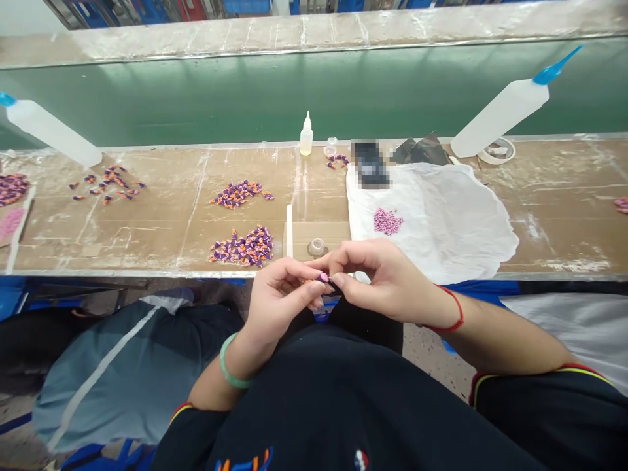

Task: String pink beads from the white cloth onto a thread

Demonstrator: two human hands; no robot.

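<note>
Where the left hand (282,294) meets the right (380,281), fingertips (310,286) pinch a purple piece (322,278).

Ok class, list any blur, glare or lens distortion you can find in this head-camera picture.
Head view: a dark object is pixelated out, the green panel carries pale glare, and wide-angle distortion bows the bench edge and splays one squeeze bottle and another squeeze bottle outward.

A long surface (161,229) of brown board, streaked white and edged in metal, runs along a green panel (314,98) under a scuffed ledge (314,33) – blue racks (88,13) stand beyond (cut off by the frame's top edge), and the floor (432,360) below is speckled.
</note>
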